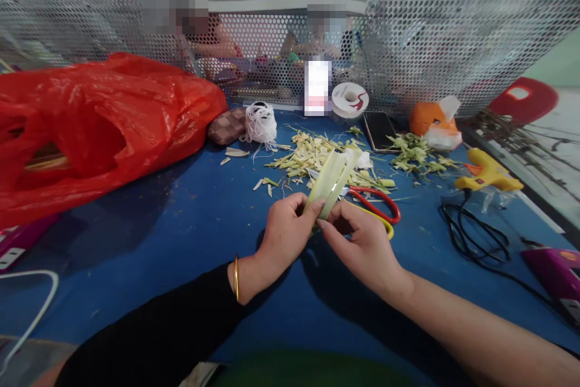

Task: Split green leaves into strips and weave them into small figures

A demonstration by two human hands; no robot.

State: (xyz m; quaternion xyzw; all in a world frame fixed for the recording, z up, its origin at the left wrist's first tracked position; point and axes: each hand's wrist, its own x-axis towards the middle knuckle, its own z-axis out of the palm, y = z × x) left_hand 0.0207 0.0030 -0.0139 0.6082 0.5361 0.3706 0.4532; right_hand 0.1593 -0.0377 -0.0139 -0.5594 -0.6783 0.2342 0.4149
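Observation:
My left hand (pixel 286 231), with a gold bangle at the wrist, is closed on a broad pale green leaf strip (pixel 327 177) that looks like husk. The strip points up and away from me, and its top splits into two pieces. Pinched on the narrower piece at its lower right is my right hand (pixel 365 243). Just beyond the right hand lie scissors with red handles (pixel 393 211). A yellow handle (pixel 388 229) shows beside them, partly hidden by that hand. Behind the strip spreads a pile of pale green and yellow scraps (pixel 299 154).
A red plastic bag (pixel 149 97) fills the left. White string (pixel 261 122), a ribbon spool (pixel 350 99), a lit phone (pixel 318 86) and a dark phone (pixel 379 131) line the back. At right are a yellow glue gun (pixel 487 172) and its black cable (pixel 471 236). Two people sit behind the mesh (pixel 263 28).

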